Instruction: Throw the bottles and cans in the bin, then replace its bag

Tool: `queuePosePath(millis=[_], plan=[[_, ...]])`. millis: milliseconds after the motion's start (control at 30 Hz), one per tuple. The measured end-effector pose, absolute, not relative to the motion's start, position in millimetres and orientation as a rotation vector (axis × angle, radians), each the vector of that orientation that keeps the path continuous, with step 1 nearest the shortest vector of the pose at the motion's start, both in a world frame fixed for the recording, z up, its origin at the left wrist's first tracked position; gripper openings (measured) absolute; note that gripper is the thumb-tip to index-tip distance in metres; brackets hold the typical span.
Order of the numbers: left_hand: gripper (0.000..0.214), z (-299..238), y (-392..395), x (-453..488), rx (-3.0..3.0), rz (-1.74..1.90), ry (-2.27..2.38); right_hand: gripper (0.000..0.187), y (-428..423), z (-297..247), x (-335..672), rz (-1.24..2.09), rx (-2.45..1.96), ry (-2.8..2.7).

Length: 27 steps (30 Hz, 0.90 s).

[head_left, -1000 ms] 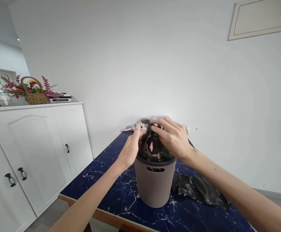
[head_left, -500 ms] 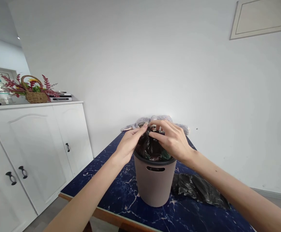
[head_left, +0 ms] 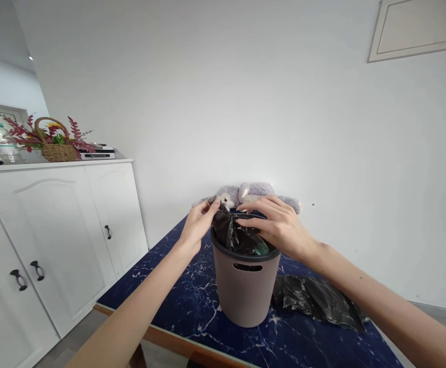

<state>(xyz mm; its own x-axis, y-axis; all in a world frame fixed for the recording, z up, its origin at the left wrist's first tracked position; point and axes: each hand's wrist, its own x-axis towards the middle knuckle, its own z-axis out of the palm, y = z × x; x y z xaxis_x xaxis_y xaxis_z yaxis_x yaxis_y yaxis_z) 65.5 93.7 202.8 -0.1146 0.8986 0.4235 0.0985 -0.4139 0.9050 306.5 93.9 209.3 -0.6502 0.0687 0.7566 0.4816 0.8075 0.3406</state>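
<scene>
A grey-taupe trash bin [head_left: 246, 296] with a dark rim and a slot handle stands on the table. Gathered inside its mouth is a black garbage bag [head_left: 238, 236], with a bit of something green showing at the right. My left hand [head_left: 199, 221] pinches a bunched end of this bag at the bin's left side, raised above the rim. Over the right part of the opening hovers my right hand [head_left: 280, 225], thumb and fingers apart, close to the bag; whether its fingertips touch the plastic is hard to tell.
The table [head_left: 184, 301] has a dark blue marbled top. Another black plastic bag [head_left: 318, 301] lies flat right of the bin. A grey plush toy [head_left: 257, 190] rests against the wall behind. At left, a white cabinet [head_left: 65, 230] carries a flower basket [head_left: 59, 152] and a bottle [head_left: 4, 143].
My left hand has moved left, pulling the pinched bag end with it. The right hand has shifted slightly right and its fingers have parted from the left hand. The plush toy shows more fully.
</scene>
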Motion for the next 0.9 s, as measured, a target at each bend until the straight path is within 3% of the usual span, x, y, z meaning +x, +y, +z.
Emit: queuePosePath(millis=[367,500,633,767,900], plan=[[0.051,167.3,108.2,42.3,1.378,1.668,1.321,0.032,97.0,191.0,356.4,-0.309,-0.601,-2.355],[0.049,166.3,96.4,46.6,1.380,1.684,1.274,0.012,97.2,203.1,355.7,0.026,-0.811,-2.380],[0.045,169.7,83.8,49.5,1.349,1.714,1.207,0.028,91.6,214.9,330.9,0.348,-0.900,-2.311],[0.040,173.8,76.6,55.8,1.365,1.749,1.120,0.046,93.4,217.2,293.9,0.321,-0.884,-2.377],[0.041,169.6,74.2,54.0,1.424,1.768,1.099,0.012,106.3,211.3,271.1,0.246,-0.953,-2.444]])
